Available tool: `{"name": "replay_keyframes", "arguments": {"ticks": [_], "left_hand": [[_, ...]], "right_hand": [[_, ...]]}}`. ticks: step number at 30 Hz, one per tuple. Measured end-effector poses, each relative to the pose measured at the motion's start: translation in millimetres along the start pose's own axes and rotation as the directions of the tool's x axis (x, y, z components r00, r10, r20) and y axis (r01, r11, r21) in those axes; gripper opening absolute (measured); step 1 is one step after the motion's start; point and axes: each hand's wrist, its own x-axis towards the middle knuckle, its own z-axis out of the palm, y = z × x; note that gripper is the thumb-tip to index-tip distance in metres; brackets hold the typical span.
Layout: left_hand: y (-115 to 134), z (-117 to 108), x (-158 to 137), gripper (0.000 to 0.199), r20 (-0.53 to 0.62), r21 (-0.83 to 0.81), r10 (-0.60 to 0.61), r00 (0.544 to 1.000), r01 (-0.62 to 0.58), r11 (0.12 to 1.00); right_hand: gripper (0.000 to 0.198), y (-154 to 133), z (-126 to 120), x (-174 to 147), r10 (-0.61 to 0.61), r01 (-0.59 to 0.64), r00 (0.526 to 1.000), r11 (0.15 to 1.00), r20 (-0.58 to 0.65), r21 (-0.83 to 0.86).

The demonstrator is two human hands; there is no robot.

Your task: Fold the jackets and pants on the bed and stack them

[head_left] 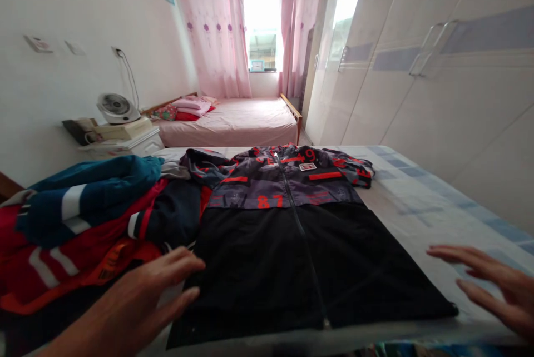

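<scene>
A black jacket [267,262] lies front up and spread flat on the bed, its zipper closed down the middle. The upper part has a dark camouflage pattern with red numbers and red strips, and its sleeves rest near the collar. My left hand [146,296] is over the jacket's lower left edge, thumb and fingers apart, holding nothing; whether it touches the cloth I cannot tell. Off the lower right corner, my right hand [496,284] hovers with its fingers spread, partly cut off by the frame's edge.
A heap of clothes [95,218] in teal, red, navy and orange lies left of the jacket. The bed's checked sheet [421,201] shows to the right. Beyond stand a second bed [246,120], a small fan [119,108] on a cabinet, and white wardrobes [438,95] along the right.
</scene>
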Motion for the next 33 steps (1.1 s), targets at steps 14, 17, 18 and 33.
{"name": "replay_keyframes", "arguments": {"ticks": [14, 17, 18, 33], "left_hand": [[11, 86, 297, 0.045, -0.014, 0.284, -0.177, 0.984, 0.174, 0.943], [-25, 108, 295, 0.047, 0.006, 0.298, -0.233, 0.973, 0.22, 0.929], [-39, 113, 292, 0.048, 0.004, 0.302, -0.269, 0.963, 0.255, 0.918], [-82, 127, 285, 0.049, -0.067, 0.321, -0.443, 0.894, 0.44, 0.839]], "right_hand": [[0.055, -229, 143, 287, -0.214, 0.223, 0.966, 0.974, 0.146, -0.05], [0.058, -196, 172, 295, -0.173, 0.192, 0.964, 0.978, 0.202, -0.081], [0.058, -179, 176, 295, -0.14, 0.165, 0.966, 0.981, 0.218, -0.1], [0.061, -86, 180, 297, 0.256, -0.24, 0.967, 0.918, 0.012, -0.315]]}}
